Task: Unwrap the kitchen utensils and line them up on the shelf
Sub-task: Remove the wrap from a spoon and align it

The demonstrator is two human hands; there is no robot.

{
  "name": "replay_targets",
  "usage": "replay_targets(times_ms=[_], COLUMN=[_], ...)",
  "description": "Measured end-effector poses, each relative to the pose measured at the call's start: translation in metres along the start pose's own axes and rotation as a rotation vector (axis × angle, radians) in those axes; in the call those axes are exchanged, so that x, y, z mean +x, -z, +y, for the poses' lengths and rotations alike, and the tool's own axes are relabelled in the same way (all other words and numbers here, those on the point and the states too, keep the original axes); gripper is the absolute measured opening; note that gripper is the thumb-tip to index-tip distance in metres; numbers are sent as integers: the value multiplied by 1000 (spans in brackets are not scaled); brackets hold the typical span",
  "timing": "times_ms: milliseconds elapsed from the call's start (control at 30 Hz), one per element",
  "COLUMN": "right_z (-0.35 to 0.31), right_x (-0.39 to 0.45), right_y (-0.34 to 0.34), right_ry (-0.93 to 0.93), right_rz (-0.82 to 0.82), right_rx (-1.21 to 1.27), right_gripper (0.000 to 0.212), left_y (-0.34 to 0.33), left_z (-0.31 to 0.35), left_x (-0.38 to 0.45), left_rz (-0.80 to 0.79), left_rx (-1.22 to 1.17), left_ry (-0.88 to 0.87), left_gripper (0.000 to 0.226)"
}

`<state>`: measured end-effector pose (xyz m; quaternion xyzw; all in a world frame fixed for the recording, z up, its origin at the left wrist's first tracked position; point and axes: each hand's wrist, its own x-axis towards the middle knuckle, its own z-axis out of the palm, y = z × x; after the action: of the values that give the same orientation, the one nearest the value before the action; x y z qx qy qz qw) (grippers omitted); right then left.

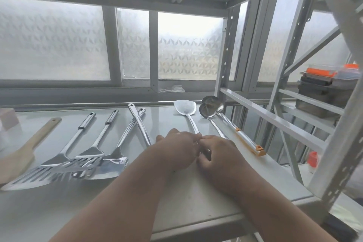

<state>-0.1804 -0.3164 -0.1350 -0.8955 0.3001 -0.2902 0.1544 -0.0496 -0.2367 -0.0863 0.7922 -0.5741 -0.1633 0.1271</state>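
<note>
**On the steel shelf, both hands meet at a spatula handle**

On the steel shelf [59, 202], the left hand [177, 148] and right hand [218, 155] meet at the near end of the wok spatula [184, 110], fingers curled round its handle. Its blade points far, just left of two ladles [211, 109], one with an orange-tipped handle. To the left lie slotted turners [64, 165], a solid turner [112, 165] and a wooden spatula [21, 155], blades near. Far right, stacked trays [322, 88] sit on another rack.
</note>
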Motion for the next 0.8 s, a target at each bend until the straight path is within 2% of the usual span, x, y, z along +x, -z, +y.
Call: replay_targets(times_ms=[433,600,800], right_z=[0,-1,-2], right_x=[0,0,-1], right_y=[-1,0,1], right_ry=[-10,-11,-14], right_rz=[15,33,28], right_rx=[-25,-68,-107], right_gripper=[19,9,17], left_y=[-5,-6,0], left_z=[-6,-5,6], left_x=[9,6,-6], left_rz=[7,-5,-36], left_rx=[23,-5,32], left_ry=[-10,18,27], left_gripper=[50,50,53])
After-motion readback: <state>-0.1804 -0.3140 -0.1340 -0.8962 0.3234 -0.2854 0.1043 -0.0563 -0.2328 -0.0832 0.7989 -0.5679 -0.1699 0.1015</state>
